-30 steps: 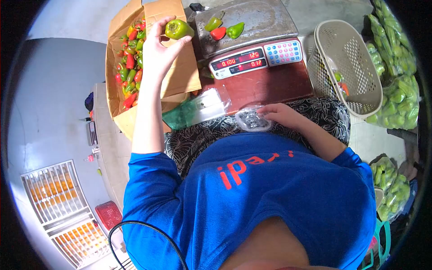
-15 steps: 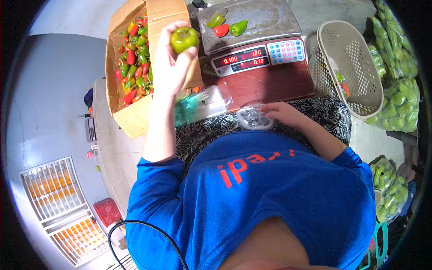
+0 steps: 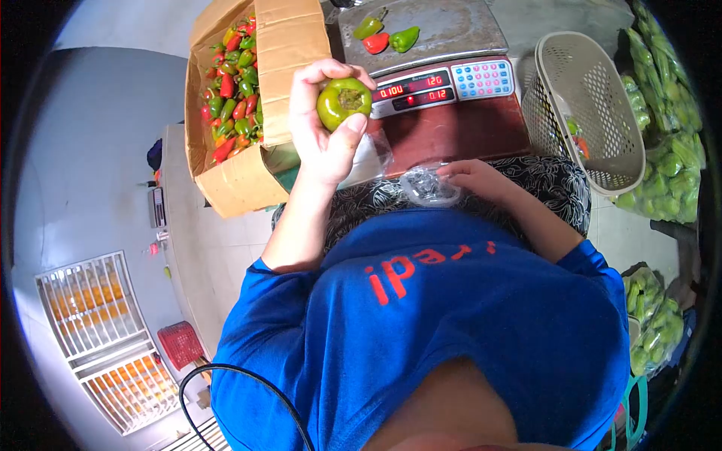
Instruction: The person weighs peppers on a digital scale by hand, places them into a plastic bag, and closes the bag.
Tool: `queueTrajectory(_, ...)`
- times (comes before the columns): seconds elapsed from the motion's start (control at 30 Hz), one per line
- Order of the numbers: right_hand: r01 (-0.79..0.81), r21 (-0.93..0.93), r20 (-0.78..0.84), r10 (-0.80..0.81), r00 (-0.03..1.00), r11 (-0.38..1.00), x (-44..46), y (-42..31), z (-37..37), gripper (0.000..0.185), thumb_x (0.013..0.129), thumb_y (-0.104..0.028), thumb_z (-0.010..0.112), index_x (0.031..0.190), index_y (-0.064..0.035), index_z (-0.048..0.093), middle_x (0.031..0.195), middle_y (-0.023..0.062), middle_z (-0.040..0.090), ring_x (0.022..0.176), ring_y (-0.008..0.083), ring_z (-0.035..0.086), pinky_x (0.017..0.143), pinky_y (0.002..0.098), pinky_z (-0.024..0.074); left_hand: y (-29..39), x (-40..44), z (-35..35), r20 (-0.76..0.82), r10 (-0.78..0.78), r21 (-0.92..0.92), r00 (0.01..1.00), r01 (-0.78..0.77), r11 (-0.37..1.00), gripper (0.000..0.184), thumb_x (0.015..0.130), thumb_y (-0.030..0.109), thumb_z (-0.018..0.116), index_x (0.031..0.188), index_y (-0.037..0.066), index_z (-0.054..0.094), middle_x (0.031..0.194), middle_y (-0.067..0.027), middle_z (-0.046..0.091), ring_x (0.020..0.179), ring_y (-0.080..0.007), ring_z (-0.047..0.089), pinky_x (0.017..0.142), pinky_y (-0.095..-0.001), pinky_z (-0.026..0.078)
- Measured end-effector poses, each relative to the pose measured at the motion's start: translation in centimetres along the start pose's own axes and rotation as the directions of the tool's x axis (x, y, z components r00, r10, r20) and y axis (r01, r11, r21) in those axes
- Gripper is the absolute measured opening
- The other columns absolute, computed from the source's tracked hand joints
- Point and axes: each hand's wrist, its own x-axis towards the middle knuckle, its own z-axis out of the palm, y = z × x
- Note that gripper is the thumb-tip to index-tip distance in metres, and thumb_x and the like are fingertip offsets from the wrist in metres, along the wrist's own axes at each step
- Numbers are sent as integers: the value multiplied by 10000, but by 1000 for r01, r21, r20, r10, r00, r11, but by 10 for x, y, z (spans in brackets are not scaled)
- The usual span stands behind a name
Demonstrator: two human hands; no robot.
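Observation:
My left hand [image 3: 310, 120] is raised in front of the scale, its fingers wrapped round a green bell pepper [image 3: 331, 105]. A rough brown patch on the pepper faces the camera. At my lap, my right hand [image 3: 477, 179] has its fingers closed on the edge of a clear plastic bag [image 3: 425, 188], whose mouth makes a loose ring. Behind my left hand stands a cardboard box [image 3: 293, 41] of red and green peppers [image 3: 237, 90]. On the metal plate of the weighing scale [image 3: 481, 37] lie two green peppers [image 3: 404, 39] and a red one [image 3: 375, 43].
A beige perforated basket [image 3: 553, 128] with a few peppers at its bottom stands right of the scale. Bags of green vegetables [image 3: 669, 173] line the far right. Flat clear plastic [image 3: 368, 161] lies beside the box. A red basket [image 3: 180, 349] is at lower left.
My left hand has moved right and toward me with the pepper, turning it so its brown patch shows. My right hand stays at the bag.

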Motion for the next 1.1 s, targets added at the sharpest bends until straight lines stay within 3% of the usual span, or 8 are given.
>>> queueTrajectory(0.37,-2,15,5,2,1000,1000,3,4,-1,321,860,-146,585,1137,14,615,1107,84,634,986,131,575,885,276,436,12,-3,-1,-1,-188,-148,982,185,971,500,782,432,577,1089,65,432,796,-194,574,575,-180,509,506,-263,427)
queueTrajectory(0.4,-2,4,0,2,1000,1000,3,6,0,322,859,-147,589,1138,12,616,1112,85,633,991,130,574,886,277,436,-4,2,-5,-11,-108,-139,994,105,985,456,823,421,529,1092,66,431,791,-186,574,613,-190,527,545,-269,438)
queueTrajectory(0.53,47,-14,-29,-48,998,999,1,3,5,319,863,-211,608,1092,9,640,1040,112,662,949,159,598,866,293,449,-72,33,-17,-279,-215,106,936,252,962,360,905,348,484,1113,54,499,930,-85,582,805,-155,552,662,-274,448)
queueTrajectory(0.6,23,6,-32,-23,999,1000,0,2,7,327,866,-218,603,1094,13,638,1044,116,660,947,160,599,870,293,447,-106,49,-27,-269,-434,-10,860,448,894,353,889,317,574,1115,52,520,965,-57,574,884,-135,550,741,-258,457)
queueTrajectory(0.9,-51,59,0,51,999,997,8,7,-9,322,867,-170,597,1136,5,616,1036,53,647,918,103,576,819,257,450,-185,125,2,-137,-139,393,981,183,901,326,800,181,704,1014,-1,540,860,-121,607,774,-210,581,693,-329,472)
queueTrajectory(1.0,-98,117,-19,101,995,988,9,14,-13,310,867,-166,600,1131,-6,621,998,41,653,896,97,579,808,251,452,-198,127,10,5,-57,731,998,35,682,281,773,142,699,970,-9,566,880,-160,611,775,-267,594,714,-353,481)
queueTrajectory(1.03,-92,122,-26,96,995,988,9,15,-14,306,867,-166,600,1128,-9,623,991,37,653,890,95,580,804,250,452,-199,124,15,-16,-104,666,994,88,740,236,769,128,675,939,-12,588,908,-191,607,785,-303,593,725,-371,482)
queueTrajectory(1.1,-81,136,-37,86,996,987,9,17,-14,297,868,-166,600,1122,-14,627,979,28,653,876,92,581,795,247,453,-237,118,4,113,-97,817,989,-37,575,340,776,222,686,1033,27,578,967,-172,601,893,-295,587,800,-366,473)
